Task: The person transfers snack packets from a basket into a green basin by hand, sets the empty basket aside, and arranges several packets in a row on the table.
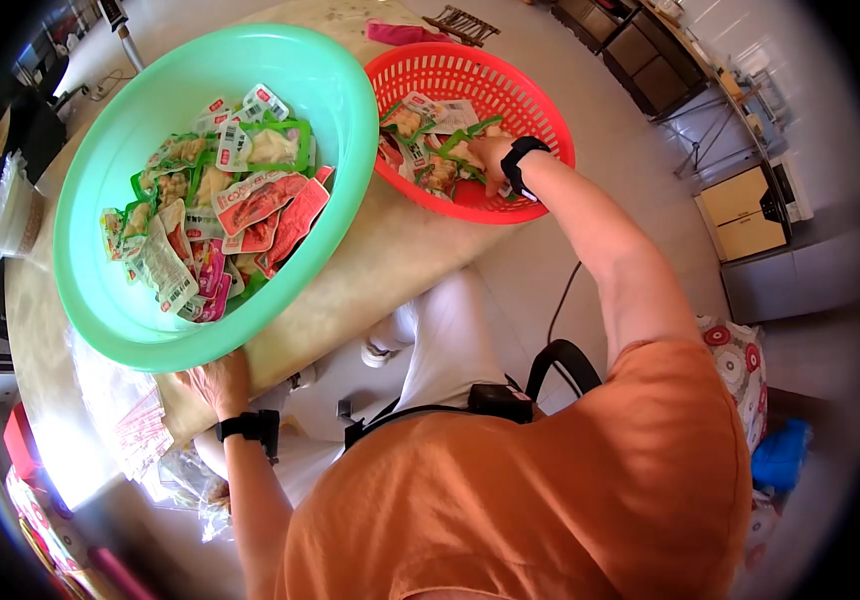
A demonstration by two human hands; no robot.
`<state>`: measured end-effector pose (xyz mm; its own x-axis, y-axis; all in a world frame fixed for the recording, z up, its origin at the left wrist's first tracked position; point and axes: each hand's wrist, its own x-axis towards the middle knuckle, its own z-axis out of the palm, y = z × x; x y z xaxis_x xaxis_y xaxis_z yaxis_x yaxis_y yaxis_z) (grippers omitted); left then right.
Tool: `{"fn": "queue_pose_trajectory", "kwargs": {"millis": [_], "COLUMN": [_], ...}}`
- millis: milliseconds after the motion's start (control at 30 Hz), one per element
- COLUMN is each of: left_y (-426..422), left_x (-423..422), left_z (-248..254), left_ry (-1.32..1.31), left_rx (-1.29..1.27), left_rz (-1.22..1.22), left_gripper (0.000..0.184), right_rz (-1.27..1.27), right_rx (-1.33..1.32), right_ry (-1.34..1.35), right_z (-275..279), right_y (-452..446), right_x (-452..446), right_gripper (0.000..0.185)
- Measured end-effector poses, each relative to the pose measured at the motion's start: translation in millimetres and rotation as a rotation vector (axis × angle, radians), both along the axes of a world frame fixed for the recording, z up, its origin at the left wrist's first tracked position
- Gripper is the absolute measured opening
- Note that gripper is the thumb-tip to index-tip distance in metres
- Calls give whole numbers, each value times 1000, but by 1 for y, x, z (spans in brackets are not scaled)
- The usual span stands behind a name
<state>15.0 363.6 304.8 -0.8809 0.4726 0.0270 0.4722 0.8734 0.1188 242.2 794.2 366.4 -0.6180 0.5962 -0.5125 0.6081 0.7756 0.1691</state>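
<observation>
My right hand (493, 160) reaches into the red plastic basket (542, 112), its fingers curled down on a green-edged snack packet (464, 152). Some fingertips are hidden among the packets. My left hand (220, 384) is at the table edge, just below the rim of the large mint-green basin (348, 165); its fingers are mostly hidden by that rim. In the basin lies a heap of small sealed packets: green-edged ones with pale food (275, 147), red ones (262, 200) and pink ones (212, 280).
Basin and basket stand side by side on a beige table (380, 265). Clear plastic bags (130, 410) lie at its left front edge. Beyond the basket are a pink cloth (405, 34) and a small wooden rack (462, 25). Cabinets (745, 215) stand at the right.
</observation>
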Motion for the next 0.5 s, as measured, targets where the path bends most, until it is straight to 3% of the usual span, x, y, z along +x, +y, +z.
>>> {"fn": "queue_pose_trajectory", "kwargs": {"millis": [100, 200, 300, 333, 400, 433, 500], "left_y": [0, 1, 2, 2, 1, 0, -2], "left_x": [-1, 1, 3, 3, 1, 1, -1], "left_z": [-3, -2, 5, 7, 6, 4, -8], "left_ry": [26, 39, 5, -12, -15, -19, 57], "left_rx": [-25, -25, -14, -4, 25, 44, 106], "left_rz": [-11, -12, -12, -12, -4, -1, 18], "left_gripper": [43, 44, 44, 44, 44, 44, 38], "right_rz": [149, -26, 86, 90, -144, -136, -340], "right_rx": [18, -58, 11, 18, -82, -74, -43], "right_ry": [-33, 46, 100, 100, 0, -1, 360], "right_z": [-11, 7, -10, 6, 38, 30, 5], "right_y": [14, -2, 8, -4, -29, -18, 18], "right_x": [-7, -3, 2, -3, -13, -14, -3], "right_gripper": [67, 65, 64, 64, 53, 53, 34]}}
